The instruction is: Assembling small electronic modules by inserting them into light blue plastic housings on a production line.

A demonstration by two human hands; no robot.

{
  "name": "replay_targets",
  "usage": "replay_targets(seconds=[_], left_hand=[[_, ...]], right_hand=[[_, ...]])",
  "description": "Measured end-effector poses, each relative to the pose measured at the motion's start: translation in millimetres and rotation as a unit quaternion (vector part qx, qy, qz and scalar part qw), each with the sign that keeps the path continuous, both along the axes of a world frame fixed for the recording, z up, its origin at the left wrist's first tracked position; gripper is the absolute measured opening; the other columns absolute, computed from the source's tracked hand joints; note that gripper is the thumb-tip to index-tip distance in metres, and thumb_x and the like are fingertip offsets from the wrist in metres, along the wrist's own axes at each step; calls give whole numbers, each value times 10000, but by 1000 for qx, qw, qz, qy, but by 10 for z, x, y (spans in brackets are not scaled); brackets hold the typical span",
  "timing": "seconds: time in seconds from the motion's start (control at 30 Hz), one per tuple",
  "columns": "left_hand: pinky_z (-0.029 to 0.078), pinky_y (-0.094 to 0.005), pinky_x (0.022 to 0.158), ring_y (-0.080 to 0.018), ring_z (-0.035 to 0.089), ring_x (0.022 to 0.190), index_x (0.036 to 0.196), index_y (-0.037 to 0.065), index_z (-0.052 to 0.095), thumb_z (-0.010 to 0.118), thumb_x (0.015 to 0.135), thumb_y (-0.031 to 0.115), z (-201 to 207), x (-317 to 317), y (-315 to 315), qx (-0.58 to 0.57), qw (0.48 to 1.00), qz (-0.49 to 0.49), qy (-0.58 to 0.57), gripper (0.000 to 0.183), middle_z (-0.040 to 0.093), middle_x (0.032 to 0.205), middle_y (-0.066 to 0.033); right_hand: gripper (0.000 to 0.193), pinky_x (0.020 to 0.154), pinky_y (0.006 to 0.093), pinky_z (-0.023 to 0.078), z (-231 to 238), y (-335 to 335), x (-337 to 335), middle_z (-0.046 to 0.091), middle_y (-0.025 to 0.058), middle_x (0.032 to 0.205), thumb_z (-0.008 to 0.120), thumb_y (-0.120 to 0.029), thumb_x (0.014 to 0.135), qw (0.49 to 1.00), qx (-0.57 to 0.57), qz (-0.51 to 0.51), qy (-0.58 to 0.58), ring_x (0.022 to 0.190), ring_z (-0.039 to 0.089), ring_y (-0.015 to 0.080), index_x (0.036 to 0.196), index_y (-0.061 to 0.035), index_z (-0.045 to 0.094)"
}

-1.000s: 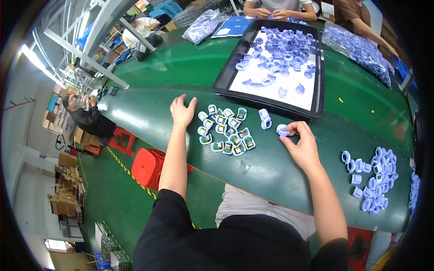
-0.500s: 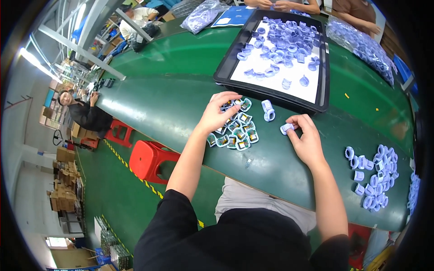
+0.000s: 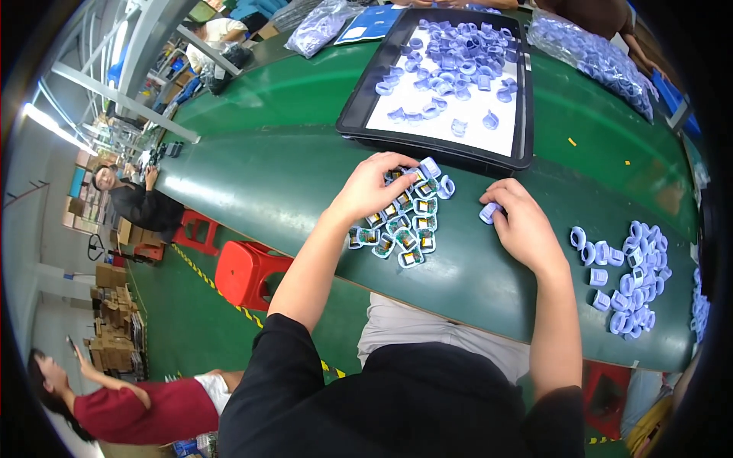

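Arranging, seemingly, pale-rimmed square circuit pieces (image 3: pixel 398 224) near the green tabletop's (image 3: pixel 473 282) front edge: left hand (image 3: pixel 370 188) spread-fingered, right hand (image 3: pixel 527 229) pinching a lavender plastic ring (image 3: pixel 489 213); next needs light nudging.

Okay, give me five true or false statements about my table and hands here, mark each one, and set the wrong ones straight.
1. The right hand holds a lavender piece. True.
2. The left hand is inside the black tray. False: the left hand is at the cluster of pieces with green circuit parts.
3. The black tray has a white lining. True.
4. The stools to the left of the table are blue. False: the stools are red.
5. A group of lavender pieces lies on the table, to the right of the right hand. True.
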State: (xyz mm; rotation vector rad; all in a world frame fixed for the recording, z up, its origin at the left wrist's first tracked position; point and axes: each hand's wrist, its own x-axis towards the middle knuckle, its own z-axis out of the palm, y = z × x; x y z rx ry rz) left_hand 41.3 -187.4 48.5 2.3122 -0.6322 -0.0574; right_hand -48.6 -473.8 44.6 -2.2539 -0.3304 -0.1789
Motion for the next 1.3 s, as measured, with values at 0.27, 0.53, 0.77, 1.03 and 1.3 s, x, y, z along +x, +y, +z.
replay_targets(seconds=[0.27,0.53,0.77,1.03,1.3], left_hand=[[471,-415,955,-323,525,1059,1097,107,706,758,815,77,50,-196,-308,97,985,-61,-133,288,599,1079,-102],[483,-431,949,-343,561,1033,1085,71,673,686,786,-2,52,-172,-333,87,980,-67,-167,308,619,1035,-123],[487,-457,870,-357,583,948,859,43,604,726,744,84,97,-116,-337,61,975,-63,-203,172,634,893,-134],[509,-385,685,-251,635,764,916,20,569,726,843,87,358,-305,-797,-181,980,-46,-72,186,630,826,-118],[517,-259,596,-106,631,679,1219,10,534,635,901,12,121,-255,-1295,-395,883,-173,183,334,632,909,-75]], right_hand=[[116,808,389,500,99,-102,-37,587,126,973,684,-30,834,998,-62,1,34,912,614,310,932,3,631],[170,744,384,490,103,-35,-33,557,121,912,714,-49,818,998,-58,-11,38,802,585,291,927,2,594],[178,706,359,471,55,-24,-53,513,114,863,712,-25,805,998,-56,-7,9,733,532,256,911,6,573],[205,666,325,442,6,-28,27,491,86,839,685,3,833,998,-18,-32,46,714,487,180,994,11,559],[234,755,282,464,-114,-249,123,606,65,944,608,-4,875,989,92,-104,-52,854,557,143,1107,17,590]])
